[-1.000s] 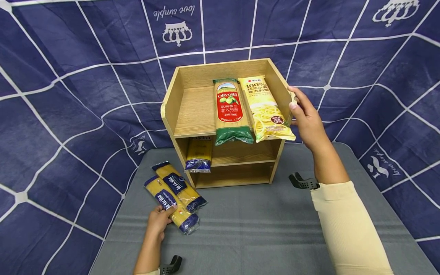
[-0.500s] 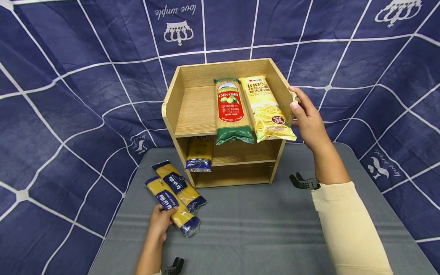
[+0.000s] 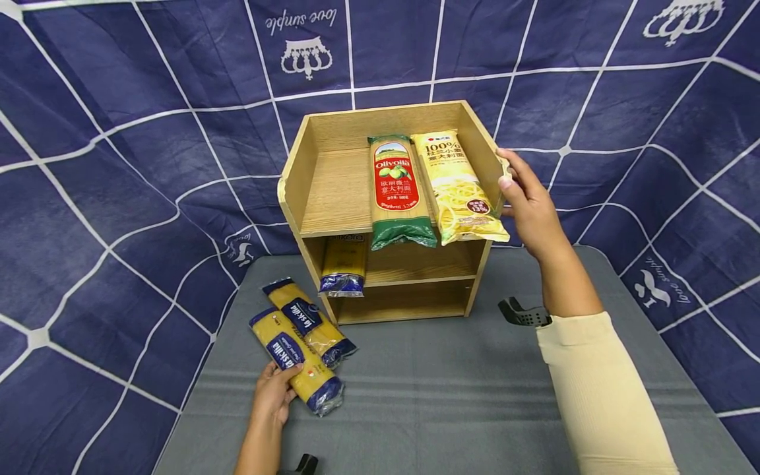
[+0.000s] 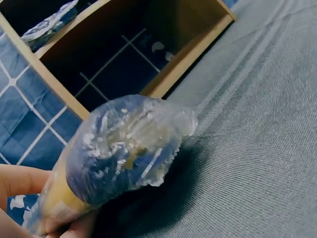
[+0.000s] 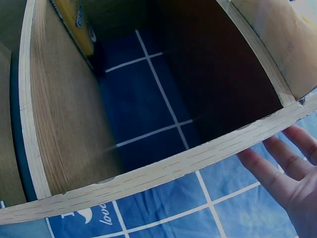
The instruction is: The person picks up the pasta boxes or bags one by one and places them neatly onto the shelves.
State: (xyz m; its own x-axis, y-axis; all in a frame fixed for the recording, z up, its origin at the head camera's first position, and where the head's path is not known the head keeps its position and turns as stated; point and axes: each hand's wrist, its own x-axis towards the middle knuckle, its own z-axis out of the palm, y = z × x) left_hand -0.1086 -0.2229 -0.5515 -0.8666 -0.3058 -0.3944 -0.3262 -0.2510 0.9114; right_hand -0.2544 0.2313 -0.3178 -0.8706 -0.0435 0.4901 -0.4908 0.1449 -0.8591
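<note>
My left hand (image 3: 274, 394) pinches a yellow and blue la sicilia spaghetti packet (image 3: 297, 361) between thumb and fingers. In the left wrist view the packet's clear crinkled end (image 4: 133, 144) is tilted over the grey cloth, with a shadow beneath. A second la sicilia packet (image 3: 305, 320) lies on the cloth just behind, partly overlapped. My right hand (image 3: 531, 204) grips the right side panel of the wooden shelf (image 3: 338, 191), thumb on the front edge. On the top board lie a green-ended Olivoila spaghetti packet (image 3: 396, 191) and a yellow noodle packet (image 3: 454, 185), both jutting past the front.
Another blue-ended pasta packet (image 3: 344, 267) lies at the left of the shelf's middle level. Below it is the bottom compartment (image 3: 404, 303). Grey cloth (image 3: 439, 389) covers the table, and blue curtains with white lines (image 3: 148, 198) stand around it.
The left hand has shifted the gripped packet slightly toward me and turned its label more upward. The right hand stays on the shelf's side.
</note>
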